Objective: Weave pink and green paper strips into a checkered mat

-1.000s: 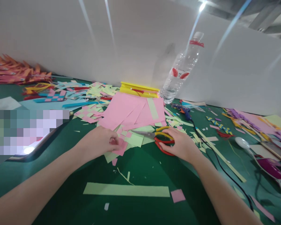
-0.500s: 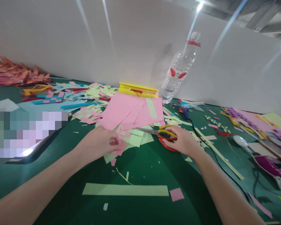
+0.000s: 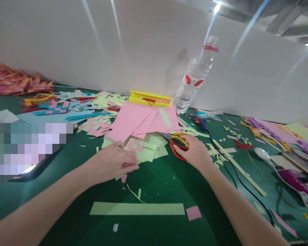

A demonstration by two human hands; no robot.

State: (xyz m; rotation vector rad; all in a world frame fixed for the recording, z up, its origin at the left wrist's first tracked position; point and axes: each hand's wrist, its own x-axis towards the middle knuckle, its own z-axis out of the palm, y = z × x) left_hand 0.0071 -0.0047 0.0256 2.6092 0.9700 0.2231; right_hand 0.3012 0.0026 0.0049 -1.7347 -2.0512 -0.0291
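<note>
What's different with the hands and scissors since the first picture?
The right hand has moved the scissors away from the person, toward the pink sheets. The left hand's fingers have straightened a little beside the woven paper. The long green strip and bottle stayed put.

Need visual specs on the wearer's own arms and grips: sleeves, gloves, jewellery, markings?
Left grip and right grip are bare five-fingered human hands; no gloves or rings visible. Left forearm and right forearm are slim, tapering to the wrists, with no sleeves, watch, bracelet, attached cables or clear markings in view. Upper arms are out of frame.
</note>
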